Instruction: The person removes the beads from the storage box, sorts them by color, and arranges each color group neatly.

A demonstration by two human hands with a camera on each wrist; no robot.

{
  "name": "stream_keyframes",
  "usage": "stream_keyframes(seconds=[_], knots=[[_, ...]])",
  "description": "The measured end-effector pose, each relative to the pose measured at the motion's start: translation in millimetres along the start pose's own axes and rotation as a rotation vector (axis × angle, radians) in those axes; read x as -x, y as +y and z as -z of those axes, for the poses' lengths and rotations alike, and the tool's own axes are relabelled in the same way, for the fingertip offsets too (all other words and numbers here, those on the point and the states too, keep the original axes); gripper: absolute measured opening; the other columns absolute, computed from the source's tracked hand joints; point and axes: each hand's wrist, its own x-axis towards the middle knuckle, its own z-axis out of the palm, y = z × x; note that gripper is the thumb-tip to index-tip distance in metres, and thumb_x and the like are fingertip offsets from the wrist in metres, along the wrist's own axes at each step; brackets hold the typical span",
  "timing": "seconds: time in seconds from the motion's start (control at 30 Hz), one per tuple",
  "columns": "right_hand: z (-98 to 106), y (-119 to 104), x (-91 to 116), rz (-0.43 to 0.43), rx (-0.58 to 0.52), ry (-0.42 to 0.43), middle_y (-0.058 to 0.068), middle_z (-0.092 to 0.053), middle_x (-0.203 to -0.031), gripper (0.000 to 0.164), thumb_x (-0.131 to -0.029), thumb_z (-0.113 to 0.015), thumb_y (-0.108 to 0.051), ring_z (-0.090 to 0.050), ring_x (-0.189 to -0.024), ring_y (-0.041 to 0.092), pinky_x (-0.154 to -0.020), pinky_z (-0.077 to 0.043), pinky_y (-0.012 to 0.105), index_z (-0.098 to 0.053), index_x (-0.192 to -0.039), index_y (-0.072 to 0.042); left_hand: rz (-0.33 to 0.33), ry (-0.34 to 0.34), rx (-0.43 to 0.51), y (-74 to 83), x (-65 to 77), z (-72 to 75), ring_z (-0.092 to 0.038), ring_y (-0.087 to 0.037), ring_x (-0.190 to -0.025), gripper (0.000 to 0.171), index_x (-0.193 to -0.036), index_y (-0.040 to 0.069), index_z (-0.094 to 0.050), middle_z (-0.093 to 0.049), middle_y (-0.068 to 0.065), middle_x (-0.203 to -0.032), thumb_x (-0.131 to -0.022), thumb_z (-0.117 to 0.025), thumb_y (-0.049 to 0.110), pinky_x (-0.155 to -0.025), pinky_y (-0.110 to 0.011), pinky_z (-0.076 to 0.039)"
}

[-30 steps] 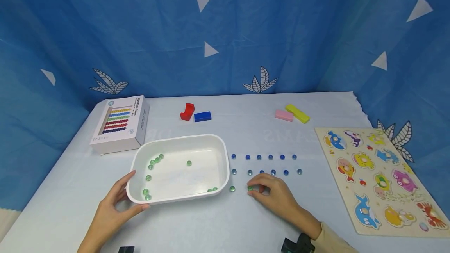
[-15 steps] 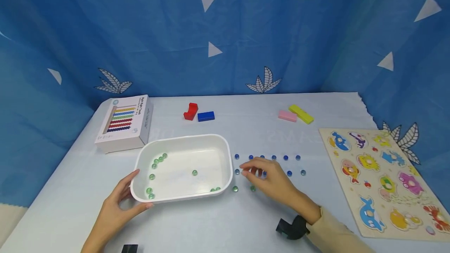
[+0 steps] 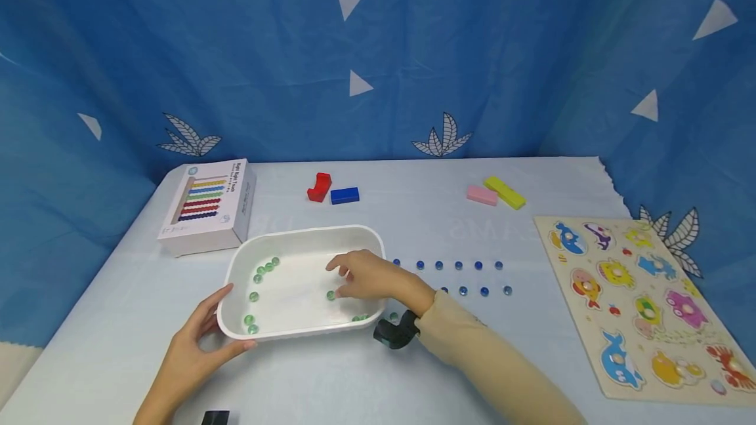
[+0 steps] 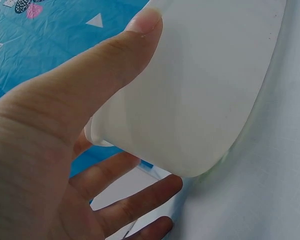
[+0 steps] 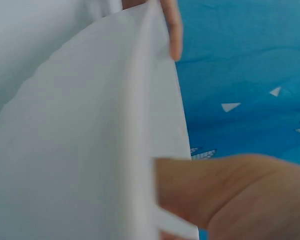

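A white plastic tray stands on the table, with several green glass marbles inside, mostly along its left end. My left hand grips the tray's near left corner, thumb along the near side and fingers at the left end. In the left wrist view the thumb presses the outer wall. Over the tray's right half reaches my right hand, its fingers parted, thumb tip right at a single green marble. The right wrist view shows the tray wall hiding most of that hand's fingers.
Several blue marbles lie in two rows right of the tray, partly behind the right forearm. A green marble sits below them. Around stand a boxed toy, red, blue, pink and yellow blocks, and a peg puzzle.
My right hand let go of a green marble on the table, lifted away and moved left over the tray. The lone marble inside rolled toward the near side. My left hand kept its grip.
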Motion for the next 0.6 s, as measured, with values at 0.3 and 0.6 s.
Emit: stream_keyframes(seconds=[0.3, 0.6], knots=[[-37, -8, -21, -0.029, -0.025, 0.069, -0.006, -0.053, -0.072, 0.019, -0.073, -0.074, -0.017, -0.047, -0.07, 0.007, -0.064, -0.038, 0.017, -0.067, -0.091, -0.016, -0.02, -0.012, 0.033, -0.5, 1.3, -2.5, -0.035, 0.025, -0.095, 0.09, -0.138, 0.039, -0.028, -0.042, -0.006, -0.137, -0.064, -0.079, 0.039, -0.08, -0.009, -0.037], [-22, -9, -12, 0.08, -0.293, 0.121, -0.008, -0.065, -0.076, 0.017, -0.073, -0.074, -0.021, -0.055, -0.067, 0.002, -0.06, -0.046, 0.015, -0.072, -0.089, -0.014, -0.001, -0.002, 0.02, 1.3, 1.6, 0.1, -0.032, 0.026, -0.094, 0.09, -0.138, 0.041, -0.027, -0.042, -0.005, -0.138, -0.063, -0.078, 0.042, -0.083, -0.013, -0.04]])
